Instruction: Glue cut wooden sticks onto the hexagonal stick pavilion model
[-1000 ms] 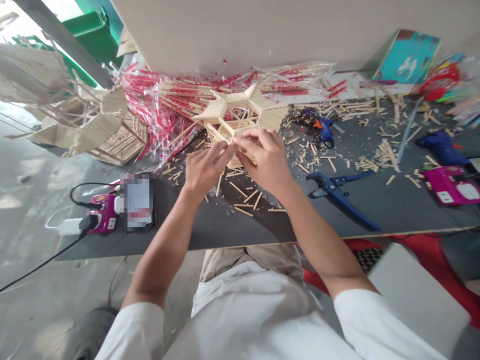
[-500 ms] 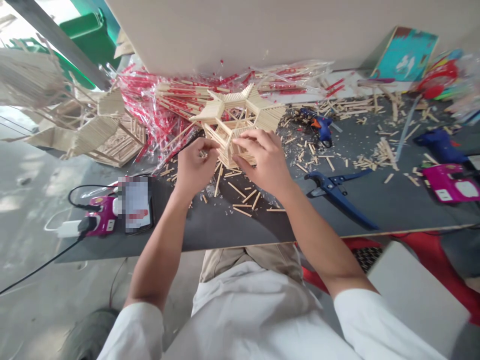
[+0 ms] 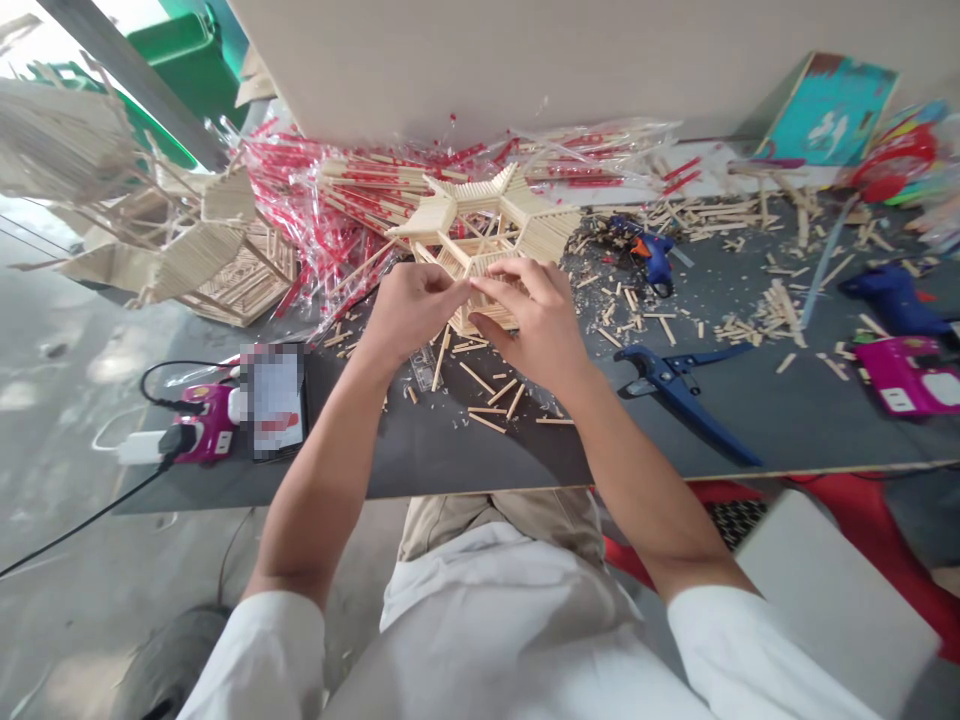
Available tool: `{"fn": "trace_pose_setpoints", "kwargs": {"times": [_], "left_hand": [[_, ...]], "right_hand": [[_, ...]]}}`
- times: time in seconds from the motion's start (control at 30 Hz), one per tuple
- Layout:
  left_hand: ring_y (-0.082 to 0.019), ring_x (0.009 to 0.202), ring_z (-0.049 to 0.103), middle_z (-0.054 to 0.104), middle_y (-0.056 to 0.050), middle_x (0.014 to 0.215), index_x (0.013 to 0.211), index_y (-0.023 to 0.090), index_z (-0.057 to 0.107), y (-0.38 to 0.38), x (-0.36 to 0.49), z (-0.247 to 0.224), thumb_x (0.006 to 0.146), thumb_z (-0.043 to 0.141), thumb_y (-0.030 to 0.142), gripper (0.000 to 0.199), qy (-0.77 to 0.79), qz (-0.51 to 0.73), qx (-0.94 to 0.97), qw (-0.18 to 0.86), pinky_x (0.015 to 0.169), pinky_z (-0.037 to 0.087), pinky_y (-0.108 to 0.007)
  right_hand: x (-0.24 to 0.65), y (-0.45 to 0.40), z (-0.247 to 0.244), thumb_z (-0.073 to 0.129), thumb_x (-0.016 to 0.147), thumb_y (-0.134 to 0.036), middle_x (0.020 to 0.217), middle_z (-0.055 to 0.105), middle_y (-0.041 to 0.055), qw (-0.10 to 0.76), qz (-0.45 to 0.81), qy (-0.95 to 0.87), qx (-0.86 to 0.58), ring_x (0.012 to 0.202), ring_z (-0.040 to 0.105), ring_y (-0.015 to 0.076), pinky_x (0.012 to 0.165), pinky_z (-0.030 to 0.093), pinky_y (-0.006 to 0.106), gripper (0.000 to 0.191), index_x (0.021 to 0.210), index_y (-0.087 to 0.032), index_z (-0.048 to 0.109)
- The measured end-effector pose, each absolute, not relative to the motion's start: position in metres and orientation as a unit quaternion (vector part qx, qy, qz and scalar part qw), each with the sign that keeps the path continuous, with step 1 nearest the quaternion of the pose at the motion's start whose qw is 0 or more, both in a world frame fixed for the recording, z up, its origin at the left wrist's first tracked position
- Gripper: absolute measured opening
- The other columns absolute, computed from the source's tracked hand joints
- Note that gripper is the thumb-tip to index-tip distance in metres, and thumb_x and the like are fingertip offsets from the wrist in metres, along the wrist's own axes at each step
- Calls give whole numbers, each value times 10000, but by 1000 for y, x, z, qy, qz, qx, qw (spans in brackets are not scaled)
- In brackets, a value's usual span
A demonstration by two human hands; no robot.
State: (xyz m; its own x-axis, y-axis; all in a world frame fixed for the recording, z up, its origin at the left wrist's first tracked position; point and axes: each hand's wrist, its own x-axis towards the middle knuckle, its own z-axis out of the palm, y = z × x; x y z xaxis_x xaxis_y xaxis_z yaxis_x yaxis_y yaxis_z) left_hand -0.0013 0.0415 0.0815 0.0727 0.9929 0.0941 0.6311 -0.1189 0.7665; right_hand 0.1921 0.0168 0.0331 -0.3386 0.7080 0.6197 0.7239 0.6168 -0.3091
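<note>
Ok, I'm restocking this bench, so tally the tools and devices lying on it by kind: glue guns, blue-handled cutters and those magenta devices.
Blue glue guns: 2
Blue-handled cutter: 1
Magenta devices: 2
Total: 5

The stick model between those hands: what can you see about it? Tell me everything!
The stick model is made of many thin, pale wooden sticks. They lie side by side in flat panels that spread into a star shape on top, over an open cage of sticks below. The left hand and right hand touch its lower part, above a dark tabletop, with plastic-wrapped sticks behind it.
</note>
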Motion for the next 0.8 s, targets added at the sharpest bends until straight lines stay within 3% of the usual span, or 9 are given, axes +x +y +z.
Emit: {"fn": "trace_pose_setpoints", "kwargs": {"times": [0.23,0.47,0.6,0.8], "left_hand": [[-104,569,393,455,35,543,612,198,592,47,0,76,785,693,306,228,605,309,687,259,572,365,-278],[-123,554,388,397,31,480,567,222,534,48,-1,82,808,727,400,356,575,315,727,202,555,347,-300],[-149,593,466,468,14,511,621,220,591,50,0,80,781,756,404,295,585,299,723,214,576,362,-303],[-132,535,414,382,19,443,564,203,591,48,0,80,825,738,446,386,600,274,714,234,558,349,-305]], "right_hand": [[192,16,36,613,1035,-399,1379,644,120,363,2,-820,-443,1237,584,321,1096,476,542,384,1383,-250,678],[195,19,34,641,1010,-433,1377,655,142,358,20,-822,-443,1251,596,348,1104,469,558,453,1415,-229,622],[195,18,34,639,1012,-392,1382,657,132,359,16,-821,-443,1248,596,341,1102,474,556,430,1411,-234,625],[194,18,34,663,1001,-362,1378,664,138,359,8,-823,-440,1241,596,338,1099,482,547,424,1395,-208,638]]}}
